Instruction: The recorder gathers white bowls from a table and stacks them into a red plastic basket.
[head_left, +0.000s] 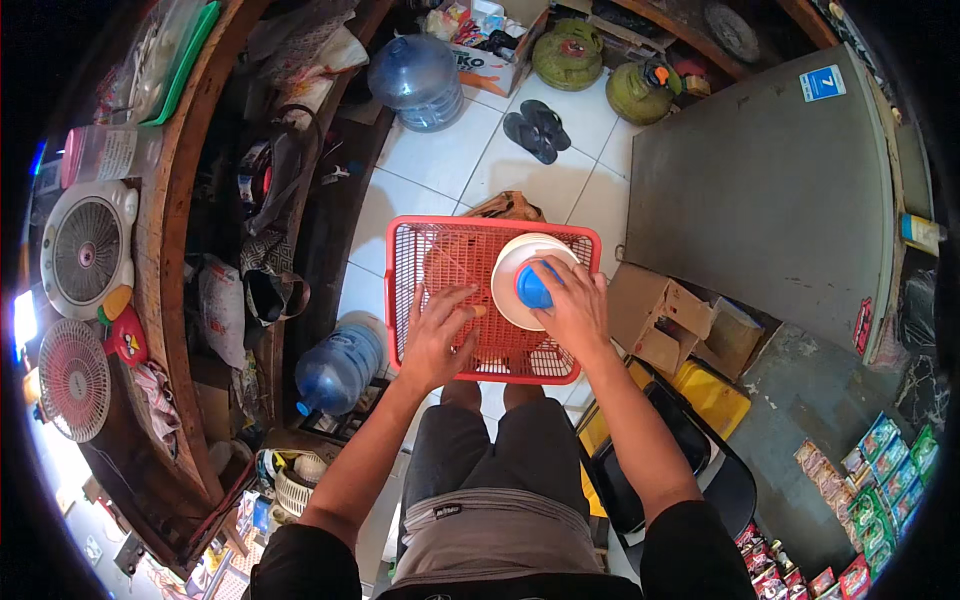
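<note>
A red plastic basket (491, 222) with slatted sides is before me at about knee height. In its right part lies a stack of white plastic bowls or tubs (507, 271), the top one facing up. A small blue round cup or lid with a reddish rim (531, 288) sits inside that top bowl. My right hand (576, 304) reaches over the bowl's right side, its fingers gripping the blue piece. Above the basket's left part, my left hand (442, 330) has its fingers spread and holds nothing; one finger bears a tan band or plaster.
Two large water jugs (339, 367) (417, 82) flank the tiled floor on the left. Black flip-flops (537, 131) and green gas cylinders (568, 56) are farther ahead. On the right are a grey refrigerator (750, 202), cardboard boxes (660, 315) and a folding chair (652, 450). Wooden shelving (169, 225) runs along the left.
</note>
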